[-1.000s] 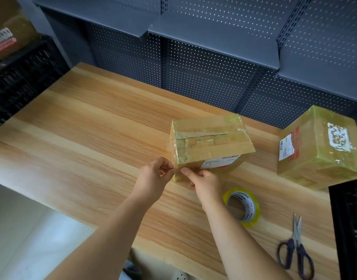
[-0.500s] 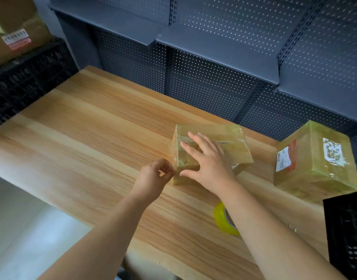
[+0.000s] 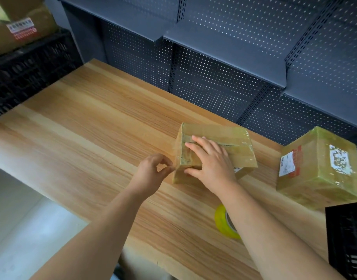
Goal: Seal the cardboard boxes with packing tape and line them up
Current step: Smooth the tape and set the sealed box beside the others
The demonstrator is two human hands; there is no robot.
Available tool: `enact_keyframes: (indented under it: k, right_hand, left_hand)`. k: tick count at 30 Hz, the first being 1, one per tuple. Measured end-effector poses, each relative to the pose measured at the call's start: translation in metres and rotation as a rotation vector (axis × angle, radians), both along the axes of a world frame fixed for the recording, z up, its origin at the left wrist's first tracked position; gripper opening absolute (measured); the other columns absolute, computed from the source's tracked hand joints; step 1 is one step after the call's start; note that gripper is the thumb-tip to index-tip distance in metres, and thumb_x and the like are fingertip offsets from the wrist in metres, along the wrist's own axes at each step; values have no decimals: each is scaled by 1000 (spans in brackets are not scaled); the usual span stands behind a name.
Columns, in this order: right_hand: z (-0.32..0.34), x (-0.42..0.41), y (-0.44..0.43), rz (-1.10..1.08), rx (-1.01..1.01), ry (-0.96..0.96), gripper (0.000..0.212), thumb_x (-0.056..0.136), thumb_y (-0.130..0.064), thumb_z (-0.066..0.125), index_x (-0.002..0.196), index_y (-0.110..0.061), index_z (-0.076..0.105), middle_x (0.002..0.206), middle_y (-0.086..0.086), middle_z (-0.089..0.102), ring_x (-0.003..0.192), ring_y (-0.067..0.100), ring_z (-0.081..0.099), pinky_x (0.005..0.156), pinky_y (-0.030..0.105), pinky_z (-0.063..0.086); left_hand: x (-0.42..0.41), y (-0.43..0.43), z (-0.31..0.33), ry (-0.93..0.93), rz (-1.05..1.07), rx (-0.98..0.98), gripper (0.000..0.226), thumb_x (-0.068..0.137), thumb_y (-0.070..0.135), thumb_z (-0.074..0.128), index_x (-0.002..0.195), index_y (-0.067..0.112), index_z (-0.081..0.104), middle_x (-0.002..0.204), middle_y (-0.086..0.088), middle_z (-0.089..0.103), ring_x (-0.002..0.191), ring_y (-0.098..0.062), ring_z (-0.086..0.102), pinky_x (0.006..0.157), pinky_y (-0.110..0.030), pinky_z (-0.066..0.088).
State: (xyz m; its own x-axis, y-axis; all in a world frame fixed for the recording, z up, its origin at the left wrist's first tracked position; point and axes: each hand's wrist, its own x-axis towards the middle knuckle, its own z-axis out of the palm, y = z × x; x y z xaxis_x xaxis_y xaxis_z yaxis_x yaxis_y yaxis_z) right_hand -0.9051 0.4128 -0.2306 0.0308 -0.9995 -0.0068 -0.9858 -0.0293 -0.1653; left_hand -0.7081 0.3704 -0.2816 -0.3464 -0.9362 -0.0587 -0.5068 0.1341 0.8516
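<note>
Head view logged.

INSPECTOR: Location of the item under work?

ASSISTANT: One small brown cardboard box [image 3: 237, 136], wrapped in glossy clear tape, sits on the light wooden table [image 3: 93, 138], right of centre and near the rear edge. A dark slit runs along its top.

INSPECTOR: Hands?

ASSISTANT: Right hand [image 3: 211, 161] lies flat on the box top, fingers straight and spread, thumb at the near top edge. It grips nothing. Left hand [image 3: 153, 172] is at the box's near left corner, thumb and forefinger pinched tip to tip, remaining fingers curled (whether a tape end sits between the tips, I cannot tell).

INSPECTOR: Other items?

ASSISTANT: A larger cardboard box under yellowish tape [image 3: 315, 178], bearing white labels, stands at the table's right end, apart from the first. A yellow roll of packing tape [image 3: 222, 219] lies near the front edge, partly hidden behind the right forearm. A black plastic crate [image 3: 347, 243] shows at the lower right. A second black crate [image 3: 32, 73], far left, carries brown labelled cartons [image 3: 26, 31]. Grey perforated metal shelving [image 3: 224, 57] backs the table.
</note>
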Motion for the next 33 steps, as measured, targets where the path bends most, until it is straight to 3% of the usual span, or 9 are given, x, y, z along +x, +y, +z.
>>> enact_keyframes:
  k: [5,10,13,17,22,24,28,31,33]
  right_hand:
    - [-1,0,0,0,-9,3,76,82,-60,65,148,-41,31,159,-16,20,147,13,14,119,40,14]
    - [-2,1,1,-12,-21,2,76,81,-59,66,148,-41,32,159,-16,22,147,13,16,118,41,16]
    - [-1,0,2,-15,-22,8,74,83,-59,64,148,-43,31,159,-18,21,147,12,15,118,40,15]
    - [1,2,2,-35,-9,-5,74,84,-59,63,148,-44,30,159,-20,21,147,10,14,119,39,14]
    - [0,3,3,-49,-19,-10,73,84,-56,62,149,-44,30,158,-19,22,147,10,14,118,39,14]
    - [-1,3,3,-49,-23,-13,73,84,-57,63,148,-44,31,158,-19,24,146,10,15,118,40,16]
    - [-3,3,3,-56,-32,-14,73,82,-58,64,147,-44,33,157,-19,26,146,10,17,117,40,19]
    - [-2,3,2,-55,-25,2,74,84,-61,62,148,-45,30,158,-19,24,146,10,16,117,40,19]
    - [-2,3,2,-55,-11,-5,75,84,-62,61,149,-45,28,158,-20,21,147,10,14,118,40,18]
  left_hand:
    - [9,26,-3,-1,248,14,6,90,26,67,87,23,62,94,8,63,93,-11,59,76,-27,45]
    - [-12,73,0,-69,144,-533,20,93,28,60,101,12,68,103,1,63,94,-18,59,81,-33,49]
    - [-28,87,-2,-119,109,-619,31,91,20,63,121,12,65,124,-3,62,112,-24,57,93,-37,44]
    - [-41,81,5,-114,219,-483,38,96,24,49,131,14,59,137,0,58,125,-18,53,100,-41,45]
    - [-50,82,10,130,307,-144,39,100,28,49,139,26,52,128,1,65,97,-31,68,87,-49,54]
    - [-49,81,8,154,333,-82,40,100,30,49,140,28,51,125,-3,67,103,-31,66,91,-49,52]
    - [-46,75,3,94,260,-126,40,101,27,49,141,23,50,141,2,55,136,-10,43,112,-46,36]
    - [-39,67,0,-181,172,72,50,102,49,31,144,26,45,151,2,44,147,-8,20,119,-45,17]
    - [-30,65,2,-134,178,153,63,96,62,27,148,27,37,157,3,33,149,-8,13,121,-45,13]
